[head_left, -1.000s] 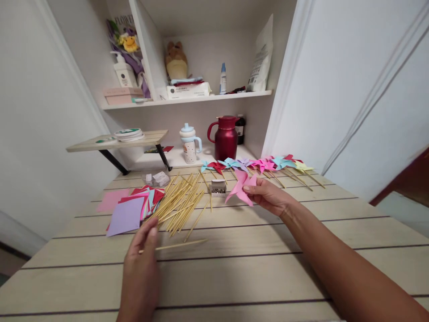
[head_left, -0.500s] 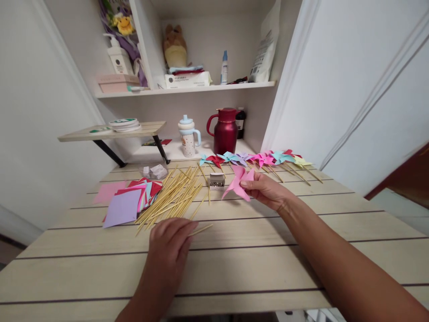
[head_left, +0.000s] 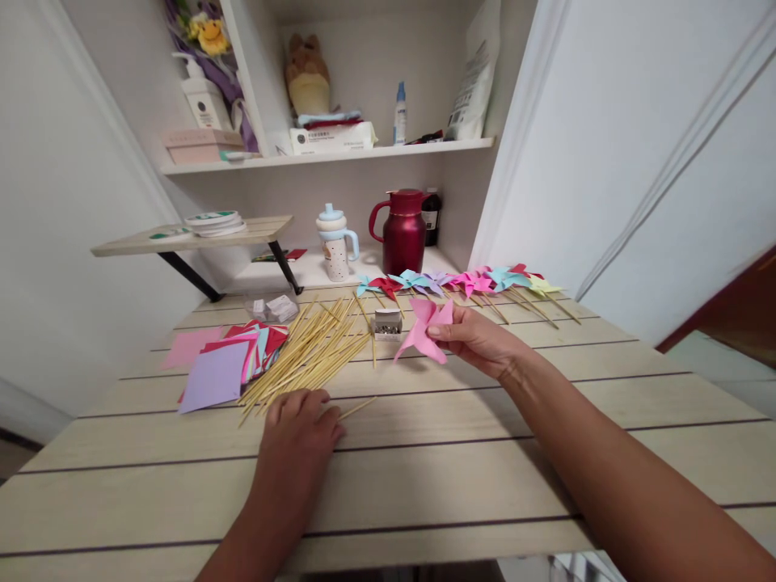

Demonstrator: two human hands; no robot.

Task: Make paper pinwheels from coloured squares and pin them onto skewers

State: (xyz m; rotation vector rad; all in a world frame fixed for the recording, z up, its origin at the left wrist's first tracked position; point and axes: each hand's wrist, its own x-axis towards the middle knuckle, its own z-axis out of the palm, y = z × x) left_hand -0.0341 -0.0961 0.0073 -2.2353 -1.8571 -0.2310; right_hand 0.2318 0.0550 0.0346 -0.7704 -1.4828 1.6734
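Note:
My right hand (head_left: 466, 338) pinches a pink paper pinwheel (head_left: 421, 330) between thumb and fingers, raised a little over the table. It carries no stick that I can see. Low over the table, beside the near end of a pile of thin wooden sticks (head_left: 312, 352), is my left hand (head_left: 301, 424). Its fingers are curled down, and one stick (head_left: 359, 406) pokes out from them to the right. The fingertips are partly hidden. Between the pile and the pinwheel stands a small open box (head_left: 387, 325) of shiny metal pins.
Colored paper squares (head_left: 215, 376) lie left of the sticks. Behind them is a clear plastic box (head_left: 271, 307). Several finished pinwheels (head_left: 473, 283) line the table's back right. A cup (head_left: 335, 246), a red jug (head_left: 404, 234) and a small raised shelf (head_left: 260, 230) stand behind.
My left hand has shifted slightly, its fingers curling more over the stick. The right hand keeps hold of the pink pinwheel, now turned a little. The whole view has tilted slightly.

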